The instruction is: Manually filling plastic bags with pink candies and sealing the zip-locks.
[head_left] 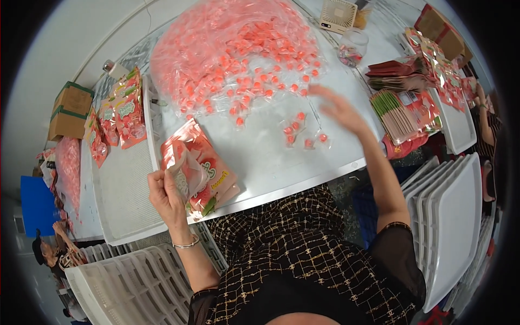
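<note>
My left hand [168, 197] is closed on the edge of a pink printed candy pouch [214, 168], which is tilted over the table's near left part. The pouch's mouth appears spread, with its pale inside showing. My right hand [341, 111] hovers over the table, blurred by motion, with its fingers stretched out and nothing visible in them. Just left of it and below lie several loose wrapped red candies [295, 125]. Beyond them spreads a large heap of the same candies [254, 81] in clear wrappers, partly under a big clear plastic bag [184, 49].
Left of me, a white tray [122, 200] bears filled pouches [130, 116] near a cardboard box [70, 111]. Flat pouches [398, 116] lie in stacks at the right. A clear jar [353, 47] and small fan [338, 15] stand far right. Stacked trays [449, 216] flank me.
</note>
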Demonstrator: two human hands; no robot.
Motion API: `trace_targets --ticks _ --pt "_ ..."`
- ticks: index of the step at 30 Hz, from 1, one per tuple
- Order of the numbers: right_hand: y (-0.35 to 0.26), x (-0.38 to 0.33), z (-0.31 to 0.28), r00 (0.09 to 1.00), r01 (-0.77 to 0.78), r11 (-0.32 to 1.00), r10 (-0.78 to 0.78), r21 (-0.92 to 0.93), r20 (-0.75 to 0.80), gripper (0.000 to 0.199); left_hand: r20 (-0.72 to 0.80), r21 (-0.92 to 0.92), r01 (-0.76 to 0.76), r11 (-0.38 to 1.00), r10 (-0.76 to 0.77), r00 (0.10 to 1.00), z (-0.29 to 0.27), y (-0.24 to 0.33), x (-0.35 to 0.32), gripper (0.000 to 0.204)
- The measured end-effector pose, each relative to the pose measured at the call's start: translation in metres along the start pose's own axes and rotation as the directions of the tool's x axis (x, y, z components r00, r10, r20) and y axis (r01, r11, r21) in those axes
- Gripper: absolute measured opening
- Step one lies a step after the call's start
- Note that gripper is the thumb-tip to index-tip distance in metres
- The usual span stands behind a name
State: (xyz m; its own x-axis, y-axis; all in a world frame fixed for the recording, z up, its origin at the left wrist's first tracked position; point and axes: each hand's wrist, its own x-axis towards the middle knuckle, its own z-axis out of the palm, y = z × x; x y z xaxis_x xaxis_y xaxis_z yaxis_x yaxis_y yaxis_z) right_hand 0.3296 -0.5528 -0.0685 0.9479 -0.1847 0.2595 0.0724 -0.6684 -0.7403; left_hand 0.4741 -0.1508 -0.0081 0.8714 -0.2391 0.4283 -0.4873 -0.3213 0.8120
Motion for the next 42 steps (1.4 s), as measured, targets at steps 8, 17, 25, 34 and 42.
trace_targets --ticks 8,17,25,34,42 --pt "-0.02 -0.009 0.093 0.979 -0.199 0.816 0.139 -0.543 -0.15 0.036 0.032 0.015 0.02 1.0 -0.02 0.999 0.003 0.004 -0.008 0.014" --pt "0.024 0.0 0.085 0.953 -0.274 0.839 0.173 -0.47 -0.247 0.058 -0.009 0.018 0.006 1.0 -0.006 1.0 -0.005 0.005 -0.009 0.014" --pt "0.027 0.13 0.118 0.898 -0.437 0.773 0.35 -0.46 -0.265 0.073 -0.001 -0.017 0.008 1.0 -0.008 1.0 -0.002 0.016 -0.007 0.015" --pt "0.011 0.147 0.204 0.885 -0.286 0.887 0.1 -0.362 -0.455 0.052 -0.001 -0.059 0.041 0.997 -0.041 0.999 -0.016 0.015 -0.01 0.015" --pt "-0.019 0.052 0.196 0.947 -0.094 0.909 -0.045 -0.407 -0.319 0.034 0.037 -0.041 0.032 0.999 -0.031 0.999 -0.009 0.013 -0.006 0.014"
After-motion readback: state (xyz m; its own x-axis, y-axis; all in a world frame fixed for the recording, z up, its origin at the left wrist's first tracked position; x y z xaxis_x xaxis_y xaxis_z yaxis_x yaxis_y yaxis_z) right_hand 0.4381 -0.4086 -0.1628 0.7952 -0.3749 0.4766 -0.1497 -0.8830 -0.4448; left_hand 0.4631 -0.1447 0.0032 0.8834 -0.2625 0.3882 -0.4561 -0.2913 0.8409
